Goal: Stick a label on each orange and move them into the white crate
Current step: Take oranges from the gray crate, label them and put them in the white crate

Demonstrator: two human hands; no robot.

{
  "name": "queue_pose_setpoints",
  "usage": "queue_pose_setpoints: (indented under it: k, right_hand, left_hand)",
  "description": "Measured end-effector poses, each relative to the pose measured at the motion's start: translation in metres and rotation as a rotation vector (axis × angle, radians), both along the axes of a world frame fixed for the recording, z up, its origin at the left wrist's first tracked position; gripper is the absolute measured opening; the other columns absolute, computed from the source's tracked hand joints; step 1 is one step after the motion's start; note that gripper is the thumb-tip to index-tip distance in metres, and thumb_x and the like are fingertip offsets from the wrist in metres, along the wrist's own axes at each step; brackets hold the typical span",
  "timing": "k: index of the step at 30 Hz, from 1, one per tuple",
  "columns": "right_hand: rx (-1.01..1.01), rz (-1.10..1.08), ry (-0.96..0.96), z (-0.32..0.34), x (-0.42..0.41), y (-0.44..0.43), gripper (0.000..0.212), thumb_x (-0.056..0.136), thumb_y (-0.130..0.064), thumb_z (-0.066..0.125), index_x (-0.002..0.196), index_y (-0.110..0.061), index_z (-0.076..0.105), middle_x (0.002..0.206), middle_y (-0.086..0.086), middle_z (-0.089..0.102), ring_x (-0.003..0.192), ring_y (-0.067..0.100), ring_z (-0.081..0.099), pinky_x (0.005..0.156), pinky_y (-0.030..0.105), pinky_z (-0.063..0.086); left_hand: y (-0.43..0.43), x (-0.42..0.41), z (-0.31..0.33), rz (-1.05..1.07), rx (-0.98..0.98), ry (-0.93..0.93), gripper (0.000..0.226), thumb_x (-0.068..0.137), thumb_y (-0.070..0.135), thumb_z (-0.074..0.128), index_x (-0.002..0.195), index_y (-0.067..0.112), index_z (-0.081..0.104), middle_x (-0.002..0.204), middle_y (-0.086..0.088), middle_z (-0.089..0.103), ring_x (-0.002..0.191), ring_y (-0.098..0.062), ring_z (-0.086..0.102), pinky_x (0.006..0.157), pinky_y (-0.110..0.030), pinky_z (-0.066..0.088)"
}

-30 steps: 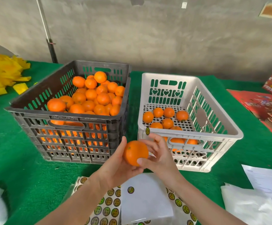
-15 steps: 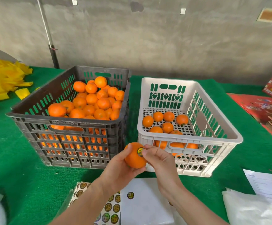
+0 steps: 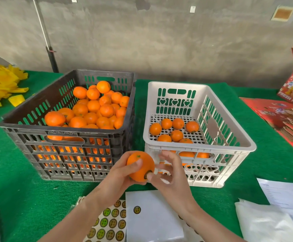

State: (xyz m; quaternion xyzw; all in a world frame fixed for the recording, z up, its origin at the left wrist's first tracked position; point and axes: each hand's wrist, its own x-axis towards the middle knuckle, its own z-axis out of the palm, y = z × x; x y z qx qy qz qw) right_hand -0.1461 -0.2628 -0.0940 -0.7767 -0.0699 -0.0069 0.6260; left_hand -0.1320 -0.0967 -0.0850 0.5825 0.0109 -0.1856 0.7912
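The orange (image 3: 139, 165), likely firm, light and smooth-skinned, is sitting gripped in the left hand (image 3: 123, 175) above the worktop's (image 3: 20, 189) near edge, before the white crate (image 3: 177, 84). The right hand (image 3: 170, 173), fingers spread, is pressing the label (image 3: 147, 175); cupping the orange's middle looks safest.
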Motion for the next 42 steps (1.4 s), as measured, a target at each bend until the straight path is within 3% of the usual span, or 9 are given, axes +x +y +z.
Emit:
queue_pose_setpoints:
  k: [5, 8, 10, 13, 18, 23, 32, 38, 42]
  right_hand:
    - [-0.173, 0.103, -0.425, 0.042, 0.023, 0.016, 0.075, 0.072, -0.028, 0.078, 0.128, -0.043, 0.030, 0.129, -0.014, 0.041, 0.115, -0.006, 0.043, 0.087, 0.010, 0.044]
    - [-0.188, -0.073, -0.577, 0.070, 0.075, 0.014, 0.073, 0.065, -0.028, 0.080, 0.124, -0.034, 0.037, 0.119, -0.008, 0.041, 0.105, -0.004, 0.045, 0.079, 0.007, 0.042]
    - [-0.317, -0.183, -0.468, 0.079, 0.123, 0.000, 0.073, 0.067, -0.027, 0.081, 0.126, -0.028, 0.038, 0.119, -0.007, 0.035, 0.100, 0.000, 0.041, 0.076, 0.007, 0.036]
    - [-0.706, -0.171, -0.129, 0.067, 0.187, -0.039, 0.072, 0.072, -0.013, 0.076, 0.133, -0.015, 0.037, 0.127, 0.008, 0.041, 0.106, 0.020, 0.048, 0.080, 0.026, 0.041]
    - [-1.373, -0.045, 0.245, 0.006, 0.224, -0.095, 0.050, 0.090, -0.009, 0.052, 0.137, -0.007, 0.034, 0.124, 0.017, 0.053, 0.106, 0.033, 0.056, 0.086, 0.041, 0.050]
    - [-1.314, -0.274, 0.142, 0.008, 0.234, -0.076, 0.065, 0.085, -0.004, 0.055, 0.142, -0.009, 0.025, 0.152, 0.023, 0.013, 0.139, 0.044, 0.015, 0.110, 0.057, 0.024]
    - [-0.567, -0.041, -0.760, 0.081, 0.186, 0.093, 0.020, 0.088, -0.003, 0.059, 0.108, 0.001, 0.060, 0.108, 0.017, 0.060, 0.103, 0.027, 0.054, 0.086, 0.019, 0.033]
    - [-0.800, 0.263, -0.432, 0.066, 0.190, 0.170, 0.019, 0.091, -0.009, 0.054, 0.109, -0.006, 0.061, 0.114, 0.012, 0.062, 0.108, 0.028, 0.055, 0.086, 0.034, 0.043]
    - [-0.929, 0.389, -0.248, 0.056, 0.195, 0.172, 0.020, 0.092, -0.014, 0.055, 0.111, -0.010, 0.061, 0.111, 0.009, 0.064, 0.102, 0.025, 0.059, 0.084, 0.034, 0.047]
  left_hand:
    - [-0.007, 0.011, 0.051, -0.016, 0.061, -0.189, 0.065, 0.067, 0.056, 0.069, 0.121, 0.023, 0.056, 0.117, -0.008, 0.064, 0.104, -0.025, 0.066, 0.083, -0.038, 0.056]
    - [0.000, 0.049, 0.084, 0.126, 0.426, -0.497, 0.063, 0.084, 0.063, 0.048, 0.133, 0.023, 0.048, 0.131, -0.001, 0.054, 0.116, -0.017, 0.056, 0.098, -0.035, 0.047]
    - [0.025, 0.082, 0.091, 0.373, 0.872, -0.683, 0.046, 0.096, 0.036, 0.049, 0.135, 0.013, 0.044, 0.132, -0.005, 0.049, 0.113, -0.019, 0.052, 0.094, -0.028, 0.040]
    - [0.072, 0.117, 0.077, 0.381, 1.393, -0.522, 0.026, 0.097, 0.013, 0.049, 0.121, 0.003, 0.054, 0.124, -0.019, 0.056, 0.106, -0.035, 0.054, 0.084, -0.039, 0.043]
    - [0.091, 0.127, 0.055, 0.372, 1.364, -0.503, 0.024, 0.093, 0.000, 0.044, 0.113, 0.004, 0.057, 0.108, -0.021, 0.064, 0.094, -0.036, 0.060, 0.072, -0.044, 0.052]
    - [0.094, 0.124, 0.051, 0.488, 1.191, -0.581, 0.032, 0.088, -0.011, 0.045, 0.112, 0.006, 0.059, 0.102, -0.013, 0.064, 0.097, -0.030, 0.061, 0.067, -0.034, 0.047]
    - [0.087, 0.125, 0.060, 0.211, 1.339, -0.486, 0.017, 0.092, 0.005, 0.052, 0.108, 0.005, 0.056, 0.106, -0.018, 0.064, 0.098, -0.033, 0.061, 0.074, -0.041, 0.049]
    - [0.173, 0.159, 0.077, -0.102, 1.790, -0.412, 0.037, 0.083, 0.013, 0.064, 0.119, 0.007, 0.058, 0.123, -0.016, 0.054, 0.115, -0.034, 0.053, 0.094, -0.040, 0.047]
    - [0.243, 0.187, 0.061, -0.394, 2.026, -0.022, 0.059, 0.095, 0.033, 0.050, 0.148, 0.023, 0.024, 0.154, -0.011, 0.019, 0.142, -0.037, 0.020, 0.113, -0.051, 0.023]
